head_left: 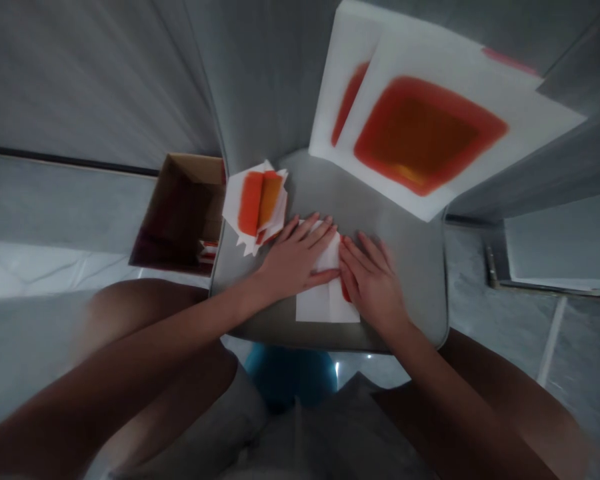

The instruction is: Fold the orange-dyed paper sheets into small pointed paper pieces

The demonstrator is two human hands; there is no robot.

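My left hand [295, 260] and my right hand [373, 283] lie flat, side by side, on a folded white paper [320, 303]. The paper sits on a grey padded seat [390, 227], and a red edge of it shows beside my right hand. Left of my left hand lies a small pile of white paper pieces [255, 203] with orange-red dye. Beyond my hands, a large white sheet [425, 133] with a red and orange square patch overlaps the seat's far edge.
An open cardboard box [180, 213] with dark contents stands left of the seat. A second white sheet with a red mark lies under the large one. Grey fabric surrounds the seat, my bare knees flank it, and a blue object sits below its near edge.
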